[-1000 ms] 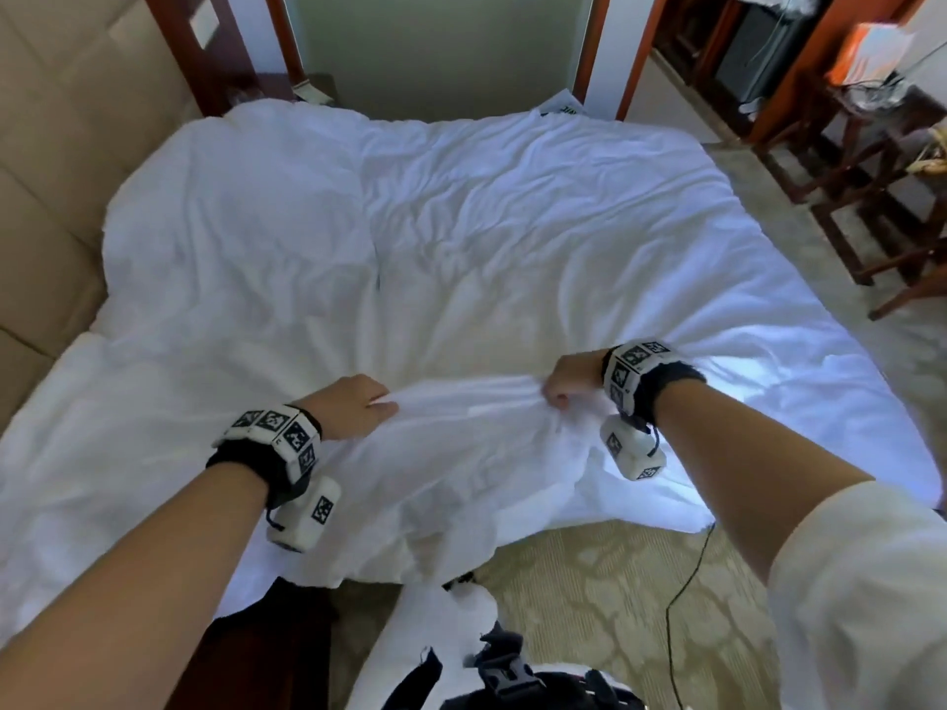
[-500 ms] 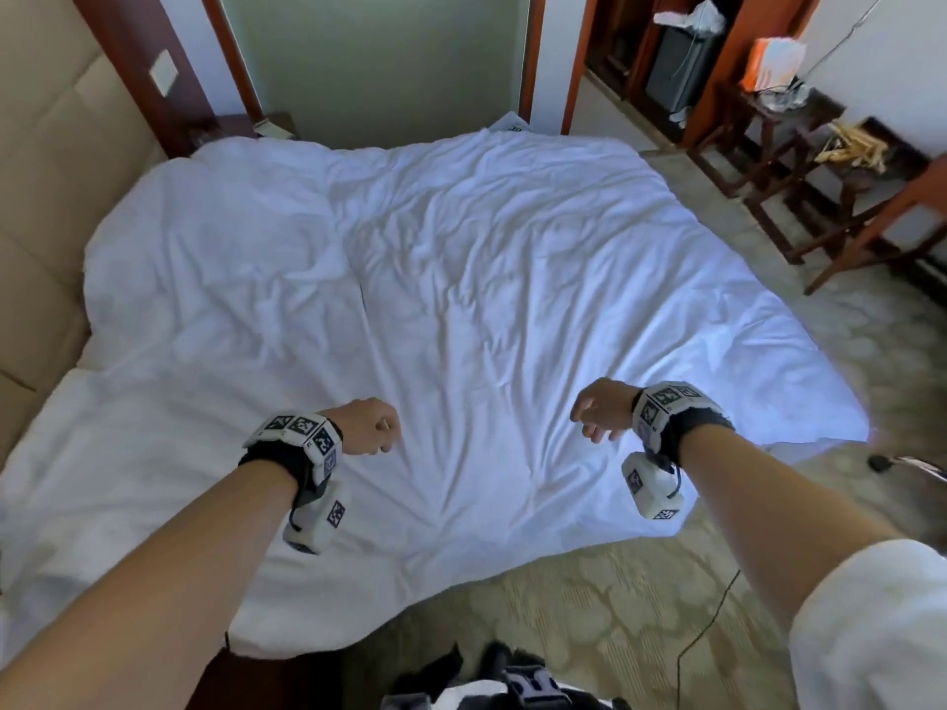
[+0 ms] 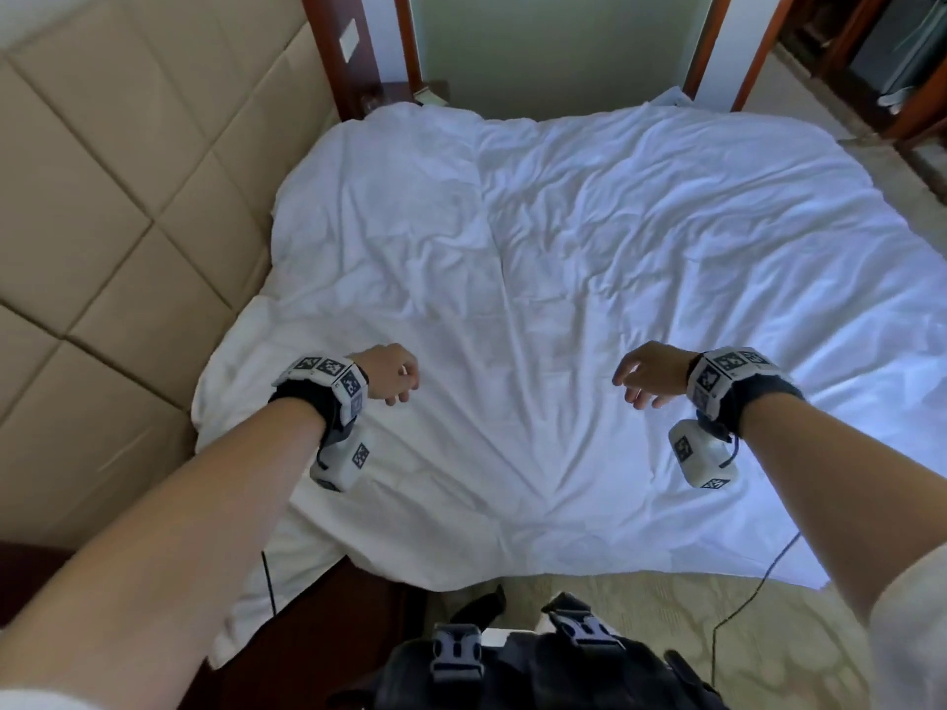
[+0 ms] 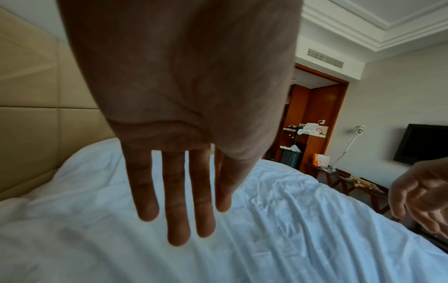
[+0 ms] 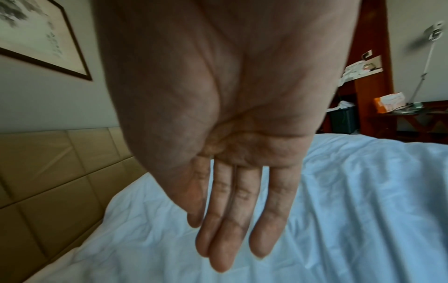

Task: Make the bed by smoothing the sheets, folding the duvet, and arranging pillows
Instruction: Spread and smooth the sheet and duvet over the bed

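The duvet lay spread over the whole bed, white and creased, its near edge hanging over the side above the carpet. It looked soft, limp and fairly light, a thing that would sag and bunch wherever it was lifted, so the best hold was probably along that near edge or at its corners, the two hands well apart to keep the cloth taut. The left hand and the right hand hovered over it, apart from each other and holding nothing; both wrist views showed the fingers straight and slightly spread, palms toward the cloth, not touching it as far as could be told. No pillows showed anywhere. A padded tan headboard ran along the left of the bed. Beyond the far edge stood wood door frames, and the left wrist view showed a wall television, a floor lamp and a cluttered wooden table.
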Demonstrator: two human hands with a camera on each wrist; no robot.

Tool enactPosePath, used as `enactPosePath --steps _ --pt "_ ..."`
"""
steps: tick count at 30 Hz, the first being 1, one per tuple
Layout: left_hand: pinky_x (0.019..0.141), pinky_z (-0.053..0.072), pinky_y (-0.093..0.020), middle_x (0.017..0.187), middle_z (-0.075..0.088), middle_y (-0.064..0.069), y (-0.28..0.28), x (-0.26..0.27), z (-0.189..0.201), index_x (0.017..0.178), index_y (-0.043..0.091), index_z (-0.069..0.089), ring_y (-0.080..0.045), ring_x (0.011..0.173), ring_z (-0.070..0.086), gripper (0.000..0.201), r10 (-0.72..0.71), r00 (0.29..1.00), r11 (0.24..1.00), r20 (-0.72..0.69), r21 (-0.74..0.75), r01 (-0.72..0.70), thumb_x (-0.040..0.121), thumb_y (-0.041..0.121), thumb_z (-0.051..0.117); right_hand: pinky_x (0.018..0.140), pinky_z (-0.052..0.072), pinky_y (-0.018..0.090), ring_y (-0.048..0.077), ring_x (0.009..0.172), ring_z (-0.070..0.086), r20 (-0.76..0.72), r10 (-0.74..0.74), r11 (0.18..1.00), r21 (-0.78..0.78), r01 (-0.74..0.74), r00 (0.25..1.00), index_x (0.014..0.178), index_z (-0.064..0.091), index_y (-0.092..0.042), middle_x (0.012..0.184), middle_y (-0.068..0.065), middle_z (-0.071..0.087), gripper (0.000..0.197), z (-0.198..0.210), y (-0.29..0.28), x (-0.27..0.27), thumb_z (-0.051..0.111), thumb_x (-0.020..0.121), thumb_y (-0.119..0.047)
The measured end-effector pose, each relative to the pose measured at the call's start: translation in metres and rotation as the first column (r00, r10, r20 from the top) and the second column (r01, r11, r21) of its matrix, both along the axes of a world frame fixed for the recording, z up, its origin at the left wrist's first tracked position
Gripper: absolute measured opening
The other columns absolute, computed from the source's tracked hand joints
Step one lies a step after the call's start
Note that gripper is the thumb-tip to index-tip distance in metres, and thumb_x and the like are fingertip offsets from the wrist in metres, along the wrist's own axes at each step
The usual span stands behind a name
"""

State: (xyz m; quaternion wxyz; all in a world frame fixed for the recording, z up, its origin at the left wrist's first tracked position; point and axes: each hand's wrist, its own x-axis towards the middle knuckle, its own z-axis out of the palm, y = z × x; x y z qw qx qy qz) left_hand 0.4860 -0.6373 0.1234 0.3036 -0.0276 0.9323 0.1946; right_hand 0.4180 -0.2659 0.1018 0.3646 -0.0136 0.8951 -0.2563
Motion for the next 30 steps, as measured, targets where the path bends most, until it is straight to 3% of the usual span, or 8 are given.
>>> enactPosePath --steps 3,6,13,16,21,25,30 --pt "0.079 0.055 -0.033 0.084 0.071 -0.002 -0.024 0.001 -0.01 0.094 0.012 0.063 -0.016 0.07 0.067 0.016 0.048 0.999 0.999 0.001 -0.013 -0.048 0.098 0.016 0.047 0.076 0.058 0.035 0.022 0.08 0.071 0.011 0.063 0.998 -0.015 -0.063 0.998 0.1 0.065 -0.014 0.086 0.009 0.071 0.023 -0.009 -0.032 -0.012 0.042 0.096 -0.01" --pt "0.079 0.055 -0.033 0.082 0.071 -0.002 -0.036 -0.004 -0.023 0.096 0.009 0.064 -0.016 0.067 0.066 0.016 0.092 0.995 0.996 0.035 0.001 -0.092 0.097 0.014 0.048 0.073 0.058 0.033 0.022 0.082 0.071 0.057 0.142 0.99 -0.016 -0.142 0.988 0.101 0.064 -0.014 0.089 0.009 0.072 0.024 -0.016 -0.061 -0.03 0.042 0.096 -0.01" --pt "0.068 0.051 -0.027 0.089 0.072 -0.005 -0.06 -0.069 -0.035 0.097 0.011 0.063 -0.019 0.074 0.068 0.017 0.208 0.977 0.978 0.051 0.003 -0.209 0.098 0.016 0.047 0.074 0.059 0.032 0.018 0.081 0.072 0.031 0.276 0.961 -0.008 -0.276 0.961 0.105 0.065 -0.014 0.087 0.005 0.072 0.025 -0.03 -0.118 -0.136 0.042 0.097 -0.008" --pt "0.075 0.053 -0.033 0.089 0.072 -0.006 -0.072 -0.103 -0.024 0.095 0.012 0.062 -0.019 0.074 0.068 0.016 0.281 0.959 0.96 0.026 0.002 -0.281 0.098 0.015 0.046 0.07 0.058 0.03 0.017 0.08 0.072 0.006 0.327 0.945 -0.008 -0.327 0.945 0.103 0.065 -0.015 0.087 0.005 0.073 0.024 -0.023 -0.141 -0.189 0.042 0.097 -0.01" --pt "0.07 0.052 -0.028 0.089 0.072 -0.004 -0.089 -0.135 -0.01 0.094 0.013 0.062 -0.016 0.073 0.067 0.017 0.389 0.921 0.921 -0.006 0.013 -0.389 0.098 0.015 0.046 0.072 0.059 0.031 0.016 0.08 0.071 -0.021 0.451 0.893 0.015 -0.451 0.892 0.101 0.065 -0.016 0.086 0.004 0.073 0.023 -0.013 -0.183 -0.254 0.043 0.097 -0.012" --pt "0.08 0.055 -0.034 0.089 0.073 -0.003 -0.111 -0.145 -0.01 0.093 0.014 0.063 -0.015 0.072 0.068 0.017 0.466 0.884 0.885 0.025 -0.015 -0.466 0.096 0.015 0.046 0.064 0.056 0.026 0.013 0.075 0.071 -0.02 0.558 0.83 0.011 -0.558 0.829 0.099 0.065 -0.016 0.083 0.002 0.073 0.023 -0.016 -0.218 -0.283 0.043 0.097 -0.012" --pt "0.08 0.055 -0.036 0.087 0.072 -0.002 -0.143 -0.14 -0.022 0.093 0.014 0.063 -0.015 0.071 0.066 0.017 0.573 0.818 0.82 0.05 -0.043 -0.571 0.096 0.014 0.046 0.062 0.055 0.026 0.013 0.072 0.07 -0.016 0.661 0.75 0.027 -0.661 0.75 0.1 0.066 -0.016 0.081 0.002 0.073 0.023 -0.025 -0.264 -0.296 0.043 0.096 -0.013"
